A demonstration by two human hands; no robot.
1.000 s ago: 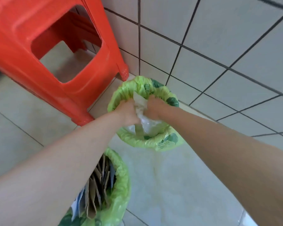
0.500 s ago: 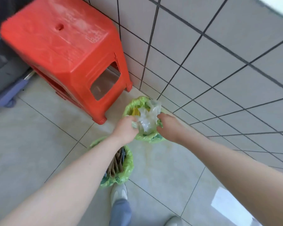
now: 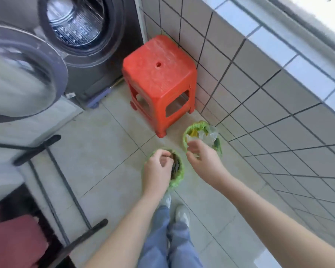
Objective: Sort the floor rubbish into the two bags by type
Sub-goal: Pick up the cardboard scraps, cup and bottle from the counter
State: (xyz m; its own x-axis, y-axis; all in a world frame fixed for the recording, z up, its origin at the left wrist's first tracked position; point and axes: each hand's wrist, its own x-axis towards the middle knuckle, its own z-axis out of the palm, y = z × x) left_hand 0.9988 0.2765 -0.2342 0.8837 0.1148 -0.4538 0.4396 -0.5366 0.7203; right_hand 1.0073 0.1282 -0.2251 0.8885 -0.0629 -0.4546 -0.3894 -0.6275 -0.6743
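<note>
While both bags stand mouths-up on the floor | far bag [image 3: 186, 136] by the wall holds plastic, near bag [image 3: 177, 177] cardboard | left hand [image 3: 159, 167], right hand [image 3: 203, 159] empty, loosely curled, now apart and withdrawn from the plastic.

1. Your left hand [image 3: 157, 169] hangs over the near bag [image 3: 179, 176] and your right hand [image 3: 203, 159] over the far bag [image 3: 186, 136]; a narrow gap lies between the hands.
2. The stool [image 3: 161, 78] stands just beyond the far bag, blocking that side.
3. The tiled wall [image 3: 269, 89] closes off your right, close behind the far bag.
4. Bare floor [image 3: 104, 147] lies open to your left.
5. Further left, the washer door [image 3: 23, 74] and a black rack [image 3: 46, 147] stand in the way.
</note>
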